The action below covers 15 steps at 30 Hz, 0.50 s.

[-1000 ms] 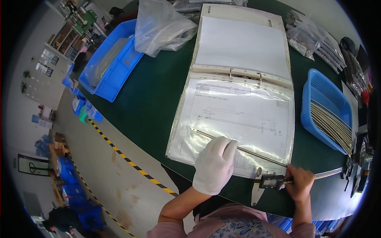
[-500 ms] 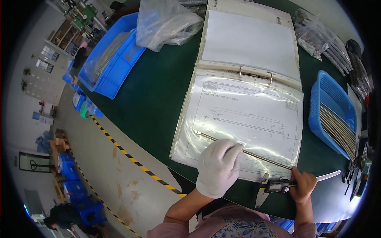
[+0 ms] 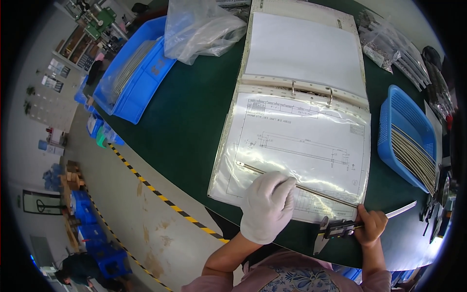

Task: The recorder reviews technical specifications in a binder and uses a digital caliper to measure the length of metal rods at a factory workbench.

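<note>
Binder [image 3: 301, 63] pages lie open across the dark green table [image 3: 194, 121], the near page a drawing in a glossy plastic sleeve [image 3: 296, 151]. Left of the binder sits a blue bin [image 3: 134, 73] with a crumpled clear plastic bag [image 3: 202, 27] beside it; to the right a blue basket [image 3: 406, 138] holds a stack of thin metal strips [image 3: 413, 153]. More bagged parts [image 3: 384, 46] lie at the far right edge.

On the sleeve's lower part a long thin metal rod [image 3: 301, 186] lies slanted, from near the page's left side down toward its right corner. The left hand [image 3: 267, 204], in a white glove, rests flat on the rod's middle, fingers curled over it and pressing it to the page. The right hand [image 3: 370, 225], bare, is closed around a digital caliper [image 3: 340, 228] at the table's near edge, just below the sleeve's corner; whether the caliper actually touches the rod's end is hard to tell, since the hand hides it.
</note>
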Tool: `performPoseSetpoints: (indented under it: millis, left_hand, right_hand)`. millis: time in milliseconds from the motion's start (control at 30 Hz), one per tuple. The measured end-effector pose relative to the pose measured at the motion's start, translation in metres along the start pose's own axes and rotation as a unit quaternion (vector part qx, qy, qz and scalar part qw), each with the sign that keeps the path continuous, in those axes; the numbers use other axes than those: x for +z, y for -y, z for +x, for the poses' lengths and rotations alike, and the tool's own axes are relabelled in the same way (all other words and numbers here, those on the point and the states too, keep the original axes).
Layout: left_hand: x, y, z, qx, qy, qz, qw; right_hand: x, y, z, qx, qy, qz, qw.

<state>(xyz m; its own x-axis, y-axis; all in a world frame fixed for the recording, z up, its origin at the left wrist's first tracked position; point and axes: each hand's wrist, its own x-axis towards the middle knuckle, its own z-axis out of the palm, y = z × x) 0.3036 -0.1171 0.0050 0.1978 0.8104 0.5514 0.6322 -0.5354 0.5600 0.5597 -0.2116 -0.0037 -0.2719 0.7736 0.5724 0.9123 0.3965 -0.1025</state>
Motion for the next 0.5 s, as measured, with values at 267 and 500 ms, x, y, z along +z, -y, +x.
performPoseSetpoints:
  millis: [267, 500]
  left_hand:
    - [0.0003, 0.0009, -0.0015, 0.008, -0.007, 0.000, 1.000]
    - [-0.0006, -0.0014, -0.0038, 0.000, -0.009, 0.005, 1.000]
  right_hand:
    - [0.0017, -0.0007, -0.0012, 0.003, -0.005, 0.012, 1.000]
    - [0.0006, -0.0013, -0.0013, -0.001, -0.006, 0.008, 1.000]
